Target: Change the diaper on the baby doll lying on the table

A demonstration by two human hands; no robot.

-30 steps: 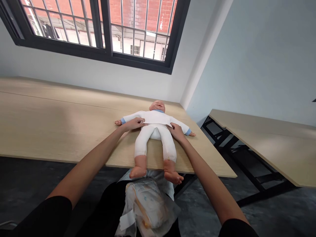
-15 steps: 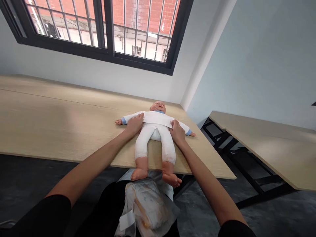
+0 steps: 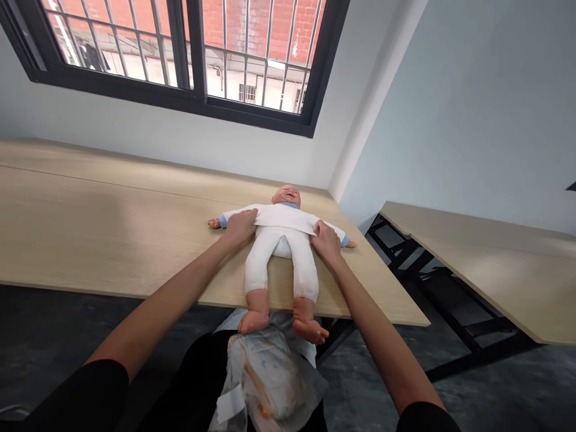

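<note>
A baby doll (image 3: 281,246) lies on its back on the wooden table (image 3: 112,228), head toward the wall and feet over the front edge. It wears a white top (image 3: 283,217) with blue collar and cuffs; its legs are white down to bare ankles. My left hand (image 3: 242,227) pinches the top's lower hem at the doll's side on the left. On the other side my right hand (image 3: 326,239) pinches the same hem. The hem is stretched flat between both hands, across the belly.
A soiled-looking diaper (image 3: 274,372) lies at my lap below the table edge. To the right stands a second wooden table (image 3: 486,258) on a black folding frame (image 3: 450,312). A barred window (image 3: 193,60) is in the wall behind.
Both hands have moved slightly outward, the left one more, and the top's hem is pulled wider between them. The doll lies as before.
</note>
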